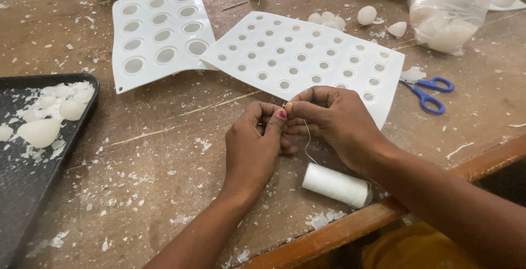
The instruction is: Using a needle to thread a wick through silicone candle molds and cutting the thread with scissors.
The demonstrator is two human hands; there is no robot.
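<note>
Left hand [255, 146] and right hand [334, 121] meet fingertip to fingertip just in front of the small-hole white mould sheet [307, 61], fingers of both pinched on a thin white thread [307, 140]; a needle there is too small to confirm. Thread runs down to the white spool [335, 185] lying on the tabletop [164, 154] nearer the person than the sheet. Blue scissors [430, 92] sit right of the sheet, black tray [22, 176] with wax pieces far left.

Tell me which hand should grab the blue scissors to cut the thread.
Probably the right hand: the scissors lie on its side, beyond the mold sheet. The left hand is farther away.
</note>
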